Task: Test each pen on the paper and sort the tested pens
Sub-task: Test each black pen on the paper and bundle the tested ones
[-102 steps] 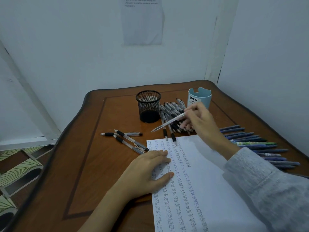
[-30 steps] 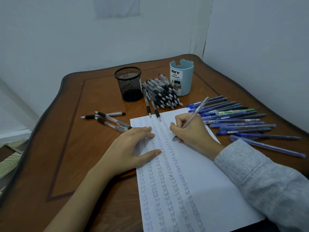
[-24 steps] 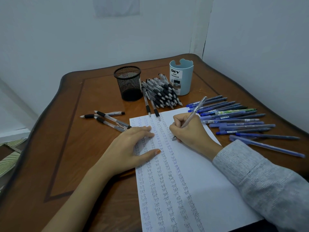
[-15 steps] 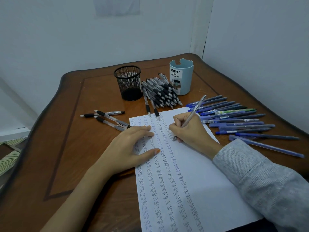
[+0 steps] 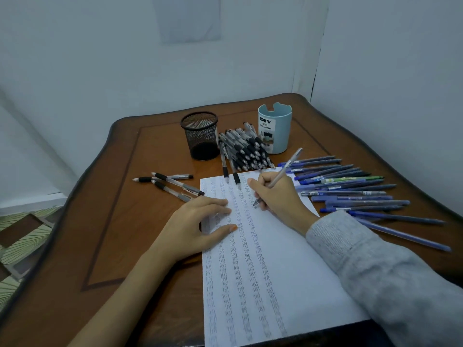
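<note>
**A:** While the right grip point(image 5: 278, 196) pinches the clear pen point(image 5: 284, 170), tip down on the paper point(image 5: 295, 271) among the columns of "test" words, what could spoil this?

**B:** The sheet sliding, I'd judge. The left grip point(image 5: 198, 221) lies flat, fingers straight, on the paper's left edge. If it lifts, a stroke could drag the page. Two stray pens point(image 5: 235, 175) below the black-banded pile point(image 5: 246, 151) rest their tips on the top edge. The blue pens point(image 5: 350, 189) lie just beside the right grip, so a wide sweep of the grey sleeve point(image 5: 375, 271) could scatter them and mix the sorts.

**A:** And the surroundings?

**B:** It's a brown wooden counter point(image 5: 125, 221) with an inlaid border, set into a corner of pale walls point(image 5: 100, 58). A mesh cup point(image 5: 201, 136) and a light-blue organiser point(image 5: 274, 131) stand at the back. Three pens point(image 5: 172, 182) lie apart on the left. Patterned floor tiles point(image 5: 22, 234) show beyond.
</note>
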The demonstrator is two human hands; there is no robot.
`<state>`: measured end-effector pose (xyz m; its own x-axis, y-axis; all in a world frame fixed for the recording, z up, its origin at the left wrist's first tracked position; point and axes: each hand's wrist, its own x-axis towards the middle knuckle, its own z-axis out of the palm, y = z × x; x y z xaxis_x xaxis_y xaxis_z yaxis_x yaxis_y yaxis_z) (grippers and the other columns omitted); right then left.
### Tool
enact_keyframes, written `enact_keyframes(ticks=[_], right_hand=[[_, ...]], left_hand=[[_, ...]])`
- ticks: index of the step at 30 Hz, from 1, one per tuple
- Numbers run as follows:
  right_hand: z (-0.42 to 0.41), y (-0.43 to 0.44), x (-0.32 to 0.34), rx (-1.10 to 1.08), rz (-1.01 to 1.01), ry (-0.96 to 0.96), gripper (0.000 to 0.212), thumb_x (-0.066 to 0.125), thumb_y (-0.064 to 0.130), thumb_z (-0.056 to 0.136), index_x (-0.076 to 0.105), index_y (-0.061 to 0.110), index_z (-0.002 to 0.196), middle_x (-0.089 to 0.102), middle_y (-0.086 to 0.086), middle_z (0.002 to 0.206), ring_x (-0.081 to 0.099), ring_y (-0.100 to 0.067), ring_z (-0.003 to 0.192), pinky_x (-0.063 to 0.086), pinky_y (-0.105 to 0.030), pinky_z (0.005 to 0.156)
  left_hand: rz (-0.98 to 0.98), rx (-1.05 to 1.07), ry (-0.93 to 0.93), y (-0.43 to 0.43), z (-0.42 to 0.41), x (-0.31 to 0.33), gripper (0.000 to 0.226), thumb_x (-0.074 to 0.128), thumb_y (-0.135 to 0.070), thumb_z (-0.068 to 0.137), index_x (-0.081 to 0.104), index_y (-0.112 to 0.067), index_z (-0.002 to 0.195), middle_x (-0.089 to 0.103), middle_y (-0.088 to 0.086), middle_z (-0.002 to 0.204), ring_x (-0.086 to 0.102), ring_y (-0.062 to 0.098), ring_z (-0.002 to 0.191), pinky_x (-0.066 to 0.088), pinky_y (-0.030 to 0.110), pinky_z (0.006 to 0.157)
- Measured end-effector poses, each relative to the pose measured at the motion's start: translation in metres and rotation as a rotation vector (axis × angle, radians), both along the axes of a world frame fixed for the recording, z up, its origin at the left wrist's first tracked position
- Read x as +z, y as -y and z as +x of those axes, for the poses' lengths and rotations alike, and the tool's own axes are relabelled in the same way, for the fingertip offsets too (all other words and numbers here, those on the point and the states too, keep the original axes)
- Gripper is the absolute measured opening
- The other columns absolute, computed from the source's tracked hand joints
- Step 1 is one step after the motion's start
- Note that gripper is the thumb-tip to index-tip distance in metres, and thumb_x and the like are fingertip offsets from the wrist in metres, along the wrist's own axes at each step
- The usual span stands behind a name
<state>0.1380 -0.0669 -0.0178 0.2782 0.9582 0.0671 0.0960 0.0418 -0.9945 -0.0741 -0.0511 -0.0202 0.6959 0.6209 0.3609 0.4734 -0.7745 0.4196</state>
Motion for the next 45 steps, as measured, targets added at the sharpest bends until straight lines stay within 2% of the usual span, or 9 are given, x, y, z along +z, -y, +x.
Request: enact_keyframes(ticks=[7,11,14,21,27,32,40,42,45], right_hand=[[0.005,0.008,0.015,0.012,-0.088,-0.098,0.046,0.063,0.032,0.091,0.056,0.001,0.059,0.049,-0.002,0.039,0.039,-0.009,0.027,0.027,-0.016,0.031],[0.002,0.011,0.030,0.015,-0.166,-0.246,0.025,0.062,0.025,0.093,0.059,0.006,0.078,0.053,-0.005,0.062,0.048,-0.011,0.044,0.041,-0.018,0.041],[-0.007,0.027,0.045,0.118,-0.138,-0.367,0.007,0.061,0.010,0.092,0.059,0.004,0.089,0.054,-0.006,0.071,0.054,-0.013,0.060,0.051,-0.019,0.056],[-0.050,0.081,0.059,0.214,-0.032,0.148,0.023,0.064,0.029,0.090,0.070,0.007,0.088,0.062,0.002,0.074,0.054,-0.008,0.063,0.046,-0.014,0.055],[-0.128,0.127,0.053,0.495,0.065,0.233,0.028,0.066,0.022,0.089,0.055,0.021,0.115,0.055,0.002,0.080,0.057,-0.010,0.076,0.047,-0.014,0.069],[-0.210,0.177,0.035,0.799,0.063,0.271,0.015,0.060,0.010,0.091,0.063,0.024,0.089,0.063,0.002,0.080,0.062,-0.014,0.076,0.055,-0.031,0.072],[-0.314,0.252,-0.037,0.996,-0.128,0.363,0.018,0.066,0.013,0.089,0.061,0.007,0.105,0.050,0.008,0.068,0.050,-0.002,0.063,0.045,-0.012,0.059],[-0.332,0.267,-0.059,1.049,-0.168,0.432,0.011,0.067,0.011,0.088,0.062,0.007,0.096,0.050,0.007,0.066,0.051,-0.001,0.062,0.049,-0.017,0.071],[-0.350,0.284,-0.088,1.127,-0.231,0.538,0.014,0.067,0.014,0.087,0.055,0.017,0.081,0.063,-0.003,0.092,0.063,-0.012,0.092,0.052,-0.030,0.090]], left_hand=[[0.163,-0.009,-0.103,0.010,0.003,0.008,0.048,0.052,-0.055,0.089,0.069,-0.017,0.113,0.067,-0.003,0.119,0.061,0.007,0.107,0.054,0.030,0.087],[0.528,-0.044,-0.250,0.020,0.007,0.010,0.032,0.047,-0.031,0.096,0.070,-0.010,0.097,0.071,0.004,0.093,0.066,0.016,0.079,0.055,0.030,0.066],[0.612,0.070,-0.227,0.042,0.002,0.014,0.031,0.045,-0.024,0.096,0.071,-0.007,0.097,0.071,0.006,0.091,0.065,0.018,0.073,0.052,0.030,0.061],[0.450,0.579,0.215,0.130,-0.037,0.037,0.030,0.046,-0.026,0.092,0.071,-0.010,0.098,0.071,0.000,0.093,0.063,0.009,0.080,0.043,0.018,0.071],[0.244,0.864,0.506,0.202,-0.086,0.032,0.037,0.040,-0.039,0.095,0.067,-0.017,0.107,0.065,-0.009,0.100,0.059,0.004,0.093,0.046,0.024,0.081],[0.155,1.142,0.671,0.258,-0.135,0.007,0.034,0.040,-0.041,0.094,0.066,-0.023,0.107,0.066,-0.007,0.100,0.061,0.012,0.094,0.051,0.038,0.079],[0.040,1.475,0.873,0.357,-0.202,-0.039,0.023,0.046,-0.026,0.099,0.065,-0.019,0.111,0.066,-0.007,0.106,0.059,0.005,0.096,0.045,0.025,0.082],[0.012,1.529,0.896,0.375,-0.212,-0.048,0.020,0.046,-0.020,0.101,0.064,-0.020,0.109,0.066,-0.005,0.098,0.057,0.001,0.081,0.042,0.022,0.073],[-0.019,1.581,0.932,0.393,-0.222,-0.060,0.018,0.046,-0.018,0.100,0.062,-0.020,0.108,0.064,-0.010,0.097,0.055,-0.010,0.077,0.040,0.007,0.066]])
